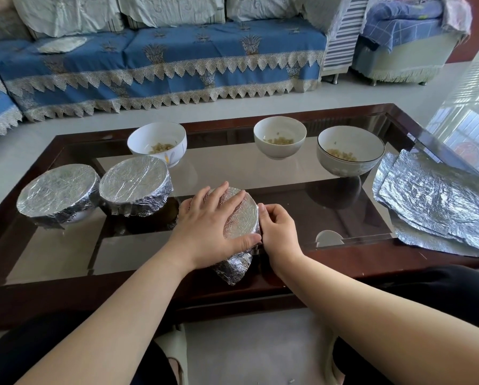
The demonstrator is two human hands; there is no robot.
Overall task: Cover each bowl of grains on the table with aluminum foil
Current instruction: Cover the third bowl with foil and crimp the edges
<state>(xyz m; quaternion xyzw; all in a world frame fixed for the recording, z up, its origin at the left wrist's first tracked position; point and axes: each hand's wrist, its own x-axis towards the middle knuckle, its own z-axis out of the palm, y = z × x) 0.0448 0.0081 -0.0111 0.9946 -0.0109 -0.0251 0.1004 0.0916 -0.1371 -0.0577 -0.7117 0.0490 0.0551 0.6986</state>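
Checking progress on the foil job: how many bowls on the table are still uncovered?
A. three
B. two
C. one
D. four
A: three open bowls show grain at the back; two wrapped bowls sit at left, and the hands press foil on a sixth.

3 foil-covered bowls [134, 180], 3 open bowls [280, 140], 2 hands [207, 220].
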